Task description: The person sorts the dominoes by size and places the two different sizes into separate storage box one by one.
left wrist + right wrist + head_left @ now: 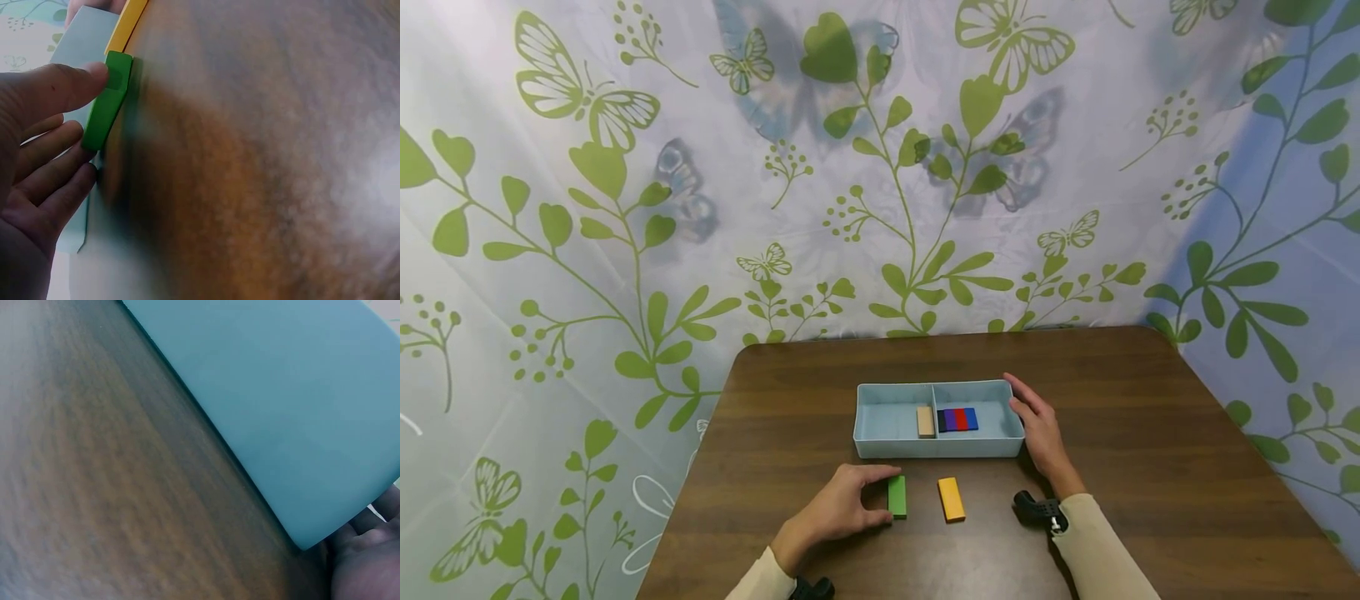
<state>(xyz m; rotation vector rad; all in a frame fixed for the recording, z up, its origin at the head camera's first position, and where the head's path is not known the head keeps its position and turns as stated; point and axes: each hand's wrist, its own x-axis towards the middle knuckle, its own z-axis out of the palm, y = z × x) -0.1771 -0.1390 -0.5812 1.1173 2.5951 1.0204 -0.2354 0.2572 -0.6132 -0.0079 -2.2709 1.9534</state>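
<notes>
My left hand spans a green block lying on the table, its thumb at the near end and a fingertip at the far end. In the left wrist view the thumb and fingers of that hand pinch the block between its ends. To its right lies a yellow-orange block, slightly tilted. My right hand rests against the right end of a light blue divided tray, its fingers fairly straight along the side wall. In the right wrist view the hand is mostly cut off beside the tray wall.
In the tray's left compartment a beige block is next to the divider. Black, purple, red and blue blocks sit side by side in the right compartment. The brown wooden table meets a leaf-and-butterfly curtain behind.
</notes>
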